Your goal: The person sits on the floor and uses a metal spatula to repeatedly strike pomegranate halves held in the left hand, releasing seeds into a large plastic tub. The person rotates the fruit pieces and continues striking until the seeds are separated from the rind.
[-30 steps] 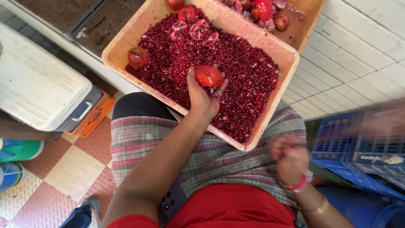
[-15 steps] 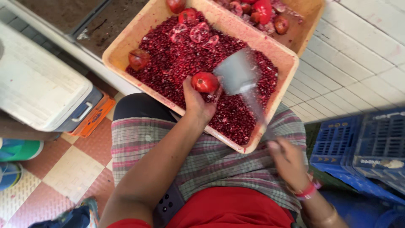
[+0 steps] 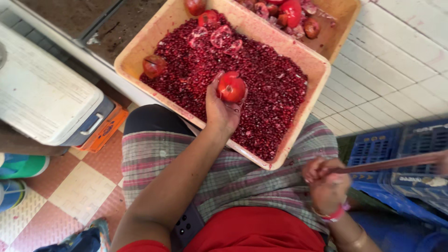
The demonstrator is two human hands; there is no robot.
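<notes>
My left hand (image 3: 223,111) holds a cut pomegranate (image 3: 231,87) over a tan tray (image 3: 140,44) that rests on my lap, heaped with loose red seeds (image 3: 266,88). My right hand (image 3: 326,183), with a pink band at the wrist, is beside my lap below the tray's right corner. It grips a long utensil whose handle (image 3: 392,163) stretches out to the right, blurred; its far end is out of view. One whole pomegranate (image 3: 155,65) and emptied halves (image 3: 219,36) lie at the tray's far end.
A second tan tray (image 3: 344,28) with pomegranate pieces (image 3: 290,11) sits behind the first. A white cooler box (image 3: 42,93) stands at left, over an orange item (image 3: 105,133). Blue plastic crates (image 3: 396,186) are at right, below white tiles (image 3: 396,60). Checked floor lies at lower left.
Half a second ago the utensil's metal end was over the tray beside the pomegranate; my right hand has swung it out to the right. My left hand keeps the fruit in place.
</notes>
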